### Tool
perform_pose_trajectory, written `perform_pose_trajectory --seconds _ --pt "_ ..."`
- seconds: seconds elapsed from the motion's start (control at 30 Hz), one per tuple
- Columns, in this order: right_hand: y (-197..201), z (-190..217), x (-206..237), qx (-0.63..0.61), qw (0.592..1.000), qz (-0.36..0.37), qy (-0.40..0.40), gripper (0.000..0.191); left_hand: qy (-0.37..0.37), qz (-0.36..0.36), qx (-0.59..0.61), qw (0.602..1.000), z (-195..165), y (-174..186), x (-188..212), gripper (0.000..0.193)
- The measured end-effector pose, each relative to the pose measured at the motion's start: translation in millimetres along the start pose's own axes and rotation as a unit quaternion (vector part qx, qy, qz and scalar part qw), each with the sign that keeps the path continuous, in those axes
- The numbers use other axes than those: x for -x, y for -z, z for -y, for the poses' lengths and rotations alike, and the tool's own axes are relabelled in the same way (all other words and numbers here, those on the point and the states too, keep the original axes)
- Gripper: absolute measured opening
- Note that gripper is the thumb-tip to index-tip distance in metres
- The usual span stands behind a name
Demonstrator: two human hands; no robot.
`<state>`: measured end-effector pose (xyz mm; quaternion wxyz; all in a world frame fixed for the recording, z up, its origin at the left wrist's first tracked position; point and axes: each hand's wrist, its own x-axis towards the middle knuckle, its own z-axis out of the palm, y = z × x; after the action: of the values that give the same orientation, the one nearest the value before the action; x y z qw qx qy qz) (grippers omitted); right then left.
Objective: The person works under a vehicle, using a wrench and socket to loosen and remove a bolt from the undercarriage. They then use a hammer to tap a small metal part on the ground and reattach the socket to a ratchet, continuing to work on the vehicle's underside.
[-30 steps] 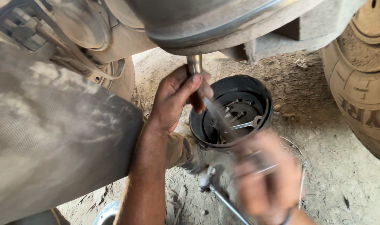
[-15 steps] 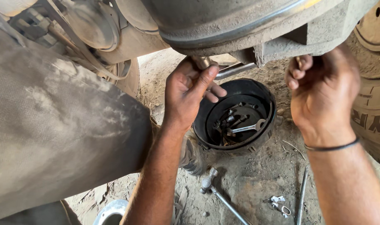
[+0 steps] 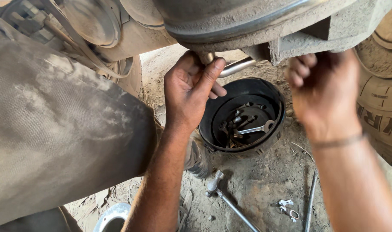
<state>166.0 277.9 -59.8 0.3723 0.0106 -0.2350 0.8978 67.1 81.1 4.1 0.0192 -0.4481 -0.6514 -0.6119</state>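
- your left hand is raised under the dusty vehicle underside, fingers and thumb closed round a metal tool whose bright shaft sticks out to the right of your fist.
- the top of that tool meets the underside just above your thumb; what it grips there is hidden.
- your right hand is up near the concrete-grey block of the underside, fingers curled loosely and blurred; you seem to hold nothing, but i cannot tell for sure.
- the two hands are apart, with the black round tub on the ground below and between them.
- inside the tub lie a combination wrench and several sockets and small bits.
- on the dirt ground, near the bottom edge of the view, lies a hammer with a long thin handle running down to the right.
- a slim metal rod lies beside your right forearm, with a small clip or key just left of it.
- a large tyre stands at the right edge, behind your right wrist.
- a broad, dusty grey panel fills the left side, next to your left forearm.
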Motion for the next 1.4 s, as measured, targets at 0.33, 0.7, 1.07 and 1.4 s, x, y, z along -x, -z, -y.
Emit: perform_pose_trajectory --seconds 0.33,0.7,1.07,1.4 --pt "-60 -83 185 0.520 0.734 0.289 0.328 0.033 0.084 0.184 0.184 0.962 16 22 -12 0.025" --pt "-28 -29 136 0.304 0.860 0.009 0.409 0.020 0.107 0.134 0.107 0.979 22 19 5 0.022" --pt "25 1 18 0.089 0.983 -0.012 0.162 0.026 0.059 -0.003 0.011 0.998 -3 -12 5 0.027" --pt "0 11 38 0.109 0.985 0.024 0.134 0.030 0.005 0.002 -0.009 1.000 5 -10 1 0.030"
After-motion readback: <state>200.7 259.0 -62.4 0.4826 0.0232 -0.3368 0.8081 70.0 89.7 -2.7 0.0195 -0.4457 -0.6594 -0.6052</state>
